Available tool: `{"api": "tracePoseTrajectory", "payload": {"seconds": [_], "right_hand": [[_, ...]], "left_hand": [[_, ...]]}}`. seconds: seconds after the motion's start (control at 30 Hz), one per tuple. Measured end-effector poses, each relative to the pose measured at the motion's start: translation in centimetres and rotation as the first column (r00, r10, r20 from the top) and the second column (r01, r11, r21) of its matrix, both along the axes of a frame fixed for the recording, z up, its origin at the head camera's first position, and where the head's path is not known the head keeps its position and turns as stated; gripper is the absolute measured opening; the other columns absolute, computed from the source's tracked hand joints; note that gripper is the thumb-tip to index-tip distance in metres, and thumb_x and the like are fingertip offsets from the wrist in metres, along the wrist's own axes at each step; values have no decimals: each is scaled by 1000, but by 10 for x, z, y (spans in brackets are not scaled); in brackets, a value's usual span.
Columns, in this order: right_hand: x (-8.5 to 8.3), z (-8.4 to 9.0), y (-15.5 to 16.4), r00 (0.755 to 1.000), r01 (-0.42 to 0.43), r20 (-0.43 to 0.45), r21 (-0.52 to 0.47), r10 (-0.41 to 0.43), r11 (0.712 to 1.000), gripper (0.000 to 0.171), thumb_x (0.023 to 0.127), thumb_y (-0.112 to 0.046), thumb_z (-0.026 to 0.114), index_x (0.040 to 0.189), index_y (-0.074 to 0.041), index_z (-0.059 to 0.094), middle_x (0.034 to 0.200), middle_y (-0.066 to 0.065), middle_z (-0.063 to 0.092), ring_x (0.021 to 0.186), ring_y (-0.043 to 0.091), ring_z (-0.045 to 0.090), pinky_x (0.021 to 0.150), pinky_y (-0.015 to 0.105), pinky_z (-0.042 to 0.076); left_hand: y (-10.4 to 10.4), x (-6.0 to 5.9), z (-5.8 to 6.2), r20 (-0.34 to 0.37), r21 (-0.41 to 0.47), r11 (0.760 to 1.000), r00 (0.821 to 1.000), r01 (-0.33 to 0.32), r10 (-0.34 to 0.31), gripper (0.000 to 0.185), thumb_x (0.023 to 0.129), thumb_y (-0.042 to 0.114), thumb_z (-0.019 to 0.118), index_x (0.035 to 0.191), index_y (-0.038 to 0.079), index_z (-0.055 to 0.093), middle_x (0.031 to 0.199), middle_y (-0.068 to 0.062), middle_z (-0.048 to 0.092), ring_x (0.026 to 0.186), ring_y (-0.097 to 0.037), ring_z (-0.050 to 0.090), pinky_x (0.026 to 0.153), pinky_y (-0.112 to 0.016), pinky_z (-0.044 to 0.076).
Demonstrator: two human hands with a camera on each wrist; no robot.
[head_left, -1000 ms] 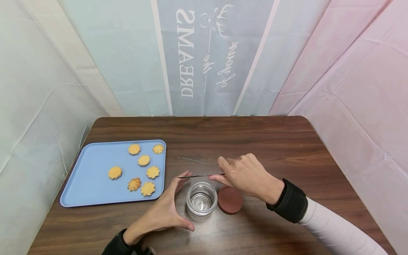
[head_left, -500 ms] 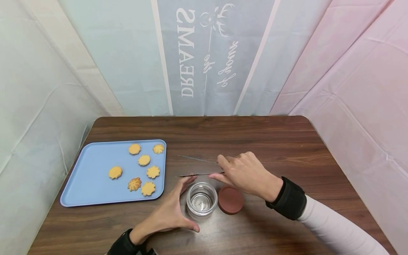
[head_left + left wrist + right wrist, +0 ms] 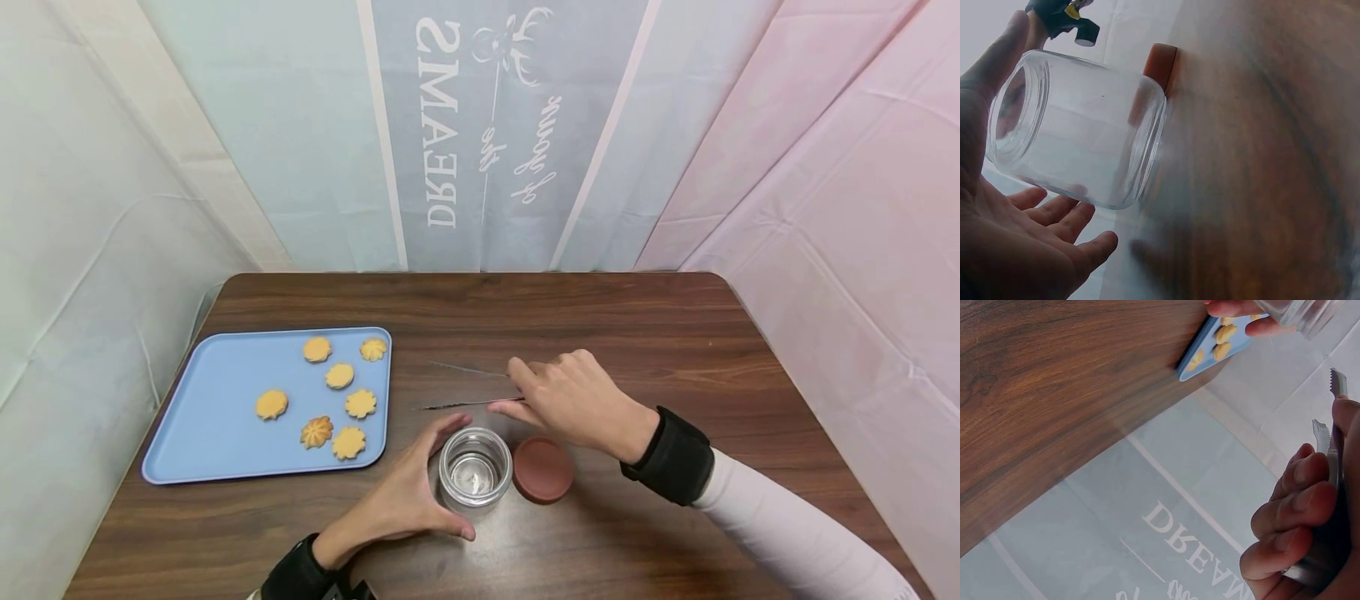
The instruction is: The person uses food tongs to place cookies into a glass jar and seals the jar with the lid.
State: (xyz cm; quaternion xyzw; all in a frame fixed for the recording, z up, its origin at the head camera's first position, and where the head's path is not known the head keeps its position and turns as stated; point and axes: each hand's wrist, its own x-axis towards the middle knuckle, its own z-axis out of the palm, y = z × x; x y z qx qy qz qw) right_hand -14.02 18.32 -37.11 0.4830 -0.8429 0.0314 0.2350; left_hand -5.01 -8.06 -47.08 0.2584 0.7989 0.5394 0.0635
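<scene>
My left hand [image 3: 408,496] curves around the left side of a clear glass jar [image 3: 476,492], thumb and fingers spread apart. The jar stands upright and open on the table, and nothing shows inside it. In the left wrist view the fingers lie along the jar [image 3: 1094,125] with its glass wall between them and the thumb. My right hand [image 3: 581,404] grips a pair of metal tongs [image 3: 465,405], whose two arms are spread apart and point left, beyond the jar. The right wrist view shows the tongs' serrated tips [image 3: 1337,383] with nothing between them.
A round reddish-brown lid [image 3: 543,471] lies just right of the jar. To the left, a blue tray [image 3: 210,408] bears several flower-shaped cookies [image 3: 348,443], mostly toward its right side. The brown wooden table [image 3: 637,333] backs onto a pale printed curtain [image 3: 480,242].
My left hand has moved right, closer around the jar. The tongs in my right hand have moved slightly away from me, their arms still apart. The jar and lid have stayed put.
</scene>
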Motion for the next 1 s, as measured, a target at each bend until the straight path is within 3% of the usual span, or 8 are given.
{"api": "tracePoseTrajectory", "payload": {"seconds": [0.23,0.7,1.0], "right_hand": [[-5,-1,-3,1000,0,7,8,0,1000,61,111,-63,29,77,-14,41,54,-10,24,43,6,14,45,25,9],[-10,-5,-7,998,0,55,17,-1,1000,59,110,-63,36,78,-14,41,54,-12,22,42,6,18,44,25,10],[-15,-9,-11,999,-9,49,29,7,1000,61,111,-63,31,77,-14,42,55,-11,20,42,6,18,46,25,10]], "left_hand": [[2,0,2,26,-24,1000,1000,-3,4,127,56,35,106,160,12,37,159,-2,51,141,-19,51,119,-47,41],[4,-1,3,19,-4,1000,1000,-3,3,124,56,30,107,157,9,39,155,-5,55,138,-18,54,118,-42,42],[5,-2,1,32,-19,1000,999,7,-6,122,56,31,107,156,9,40,145,-1,61,132,-27,61,113,-41,48]]}}
